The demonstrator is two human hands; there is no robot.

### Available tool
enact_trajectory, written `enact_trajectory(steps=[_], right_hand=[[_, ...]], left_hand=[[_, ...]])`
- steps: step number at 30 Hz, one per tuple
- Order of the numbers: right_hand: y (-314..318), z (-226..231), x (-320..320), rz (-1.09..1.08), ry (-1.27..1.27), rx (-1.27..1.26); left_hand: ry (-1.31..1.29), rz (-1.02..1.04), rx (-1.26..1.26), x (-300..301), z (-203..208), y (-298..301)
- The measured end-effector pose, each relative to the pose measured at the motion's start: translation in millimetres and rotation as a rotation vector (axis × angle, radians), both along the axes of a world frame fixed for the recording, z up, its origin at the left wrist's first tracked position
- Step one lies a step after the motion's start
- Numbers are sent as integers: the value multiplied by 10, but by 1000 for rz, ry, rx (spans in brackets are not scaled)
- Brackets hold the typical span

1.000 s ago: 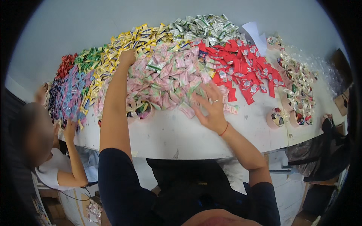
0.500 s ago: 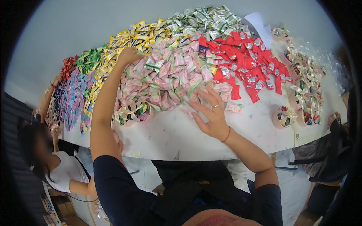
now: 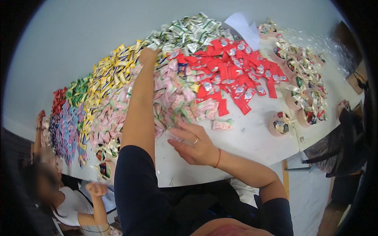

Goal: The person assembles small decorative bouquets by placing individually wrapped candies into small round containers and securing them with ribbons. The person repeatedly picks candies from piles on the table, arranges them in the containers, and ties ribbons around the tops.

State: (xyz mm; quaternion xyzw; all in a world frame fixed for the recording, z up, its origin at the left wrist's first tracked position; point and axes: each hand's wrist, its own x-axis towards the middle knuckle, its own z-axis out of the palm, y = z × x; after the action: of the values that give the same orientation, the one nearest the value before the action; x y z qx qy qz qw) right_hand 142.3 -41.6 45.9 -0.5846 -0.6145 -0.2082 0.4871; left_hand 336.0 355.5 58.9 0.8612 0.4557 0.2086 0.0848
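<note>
Landmark: pink packet pile (image 3: pixel 173 90) on surface (image 3: pixel 246 135). Left hand (image 3: pixel 149 56) at its far edge; fingers' state cannot be told. Right hand (image 3: pixel 195 144) at near edge, fingers loosely spread. Judged step: reaching; grasping would call for a pinch.

Soft, even light on the white table (image 3: pixel 252 135), slightly blurry right hand (image 3: pixel 200 148), fisheye bowing, black corners.

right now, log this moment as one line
left hand: by silver packets, grip unclear | right hand: by pink packets, grip unclear | rest: red packets, tubs, paper
</note>
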Motion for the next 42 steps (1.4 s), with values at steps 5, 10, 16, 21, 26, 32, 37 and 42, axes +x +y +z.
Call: enact_trajectory(steps=[5,10,16,21,26,32,37,42], right_hand=[[-15,-5,-27,27,31,51],[2,-34,-48,56,42,81],[19,-18,-2,6,38,75],[67,-11,146,-81,59,137],[74,-10,186,-115,103,178],[-50,215,685,-12,1187,493],[-122,334,342,450,1509,259],[-9,100,-337,389,1057,-69]], left_hand=[[-362,32,8,14,170,191],[-227,-629,-290,8,523,-437],[463,-822,151,-231,399,-1240],[159,-663,8,-314,431,-1244],[-88,-648,-221,-439,460,-1423],[64,-782,-859,-1308,1002,-2363],[-520,-841,-819,-2066,270,-3207],[-916,-496,-270,-2567,-63,-3068]])
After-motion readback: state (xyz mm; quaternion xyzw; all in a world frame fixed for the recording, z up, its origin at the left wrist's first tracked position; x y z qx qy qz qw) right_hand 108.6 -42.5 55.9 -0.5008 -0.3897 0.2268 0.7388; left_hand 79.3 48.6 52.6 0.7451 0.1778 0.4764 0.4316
